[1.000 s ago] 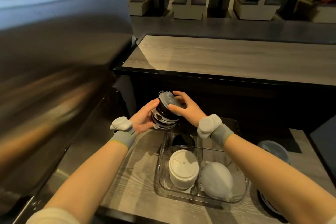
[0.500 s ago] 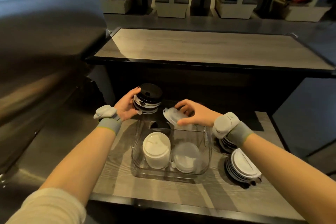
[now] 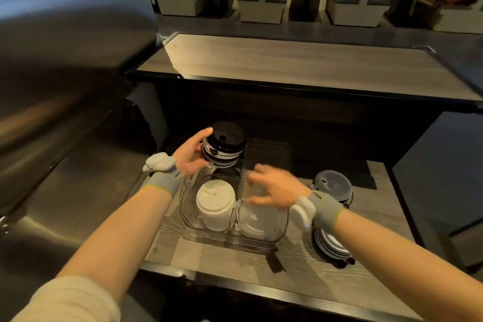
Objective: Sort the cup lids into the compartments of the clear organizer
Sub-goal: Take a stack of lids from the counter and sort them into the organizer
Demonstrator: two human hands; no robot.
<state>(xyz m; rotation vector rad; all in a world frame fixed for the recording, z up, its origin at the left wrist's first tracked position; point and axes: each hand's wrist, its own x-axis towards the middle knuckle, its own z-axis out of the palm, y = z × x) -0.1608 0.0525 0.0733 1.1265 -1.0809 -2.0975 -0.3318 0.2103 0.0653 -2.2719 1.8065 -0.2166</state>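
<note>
The clear organizer (image 3: 231, 240) stands on the wooden counter. Its front left compartment holds a stack of white lids (image 3: 215, 204); its front right one holds clear lids (image 3: 257, 221). Something dark lies in the back left compartment (image 3: 226, 172). My left hand (image 3: 192, 155) grips a stack of black and white lids (image 3: 224, 148) above the organizer's back left corner. My right hand (image 3: 274, 188), blurred, hovers palm down with spread fingers over the clear lids, and I see nothing gripped in it.
To the right of the organizer sit a lid stack topped by a translucent grey lid (image 3: 333, 185) and a nearer stack of white and black lids (image 3: 330, 243). A steel surface (image 3: 65, 178) runs along the left. A raised counter (image 3: 287, 60) stands behind.
My right hand has carried the clear lid from the black-and-white stack down over the front right compartment and no longer shows it. The left hand still holds the stack.
</note>
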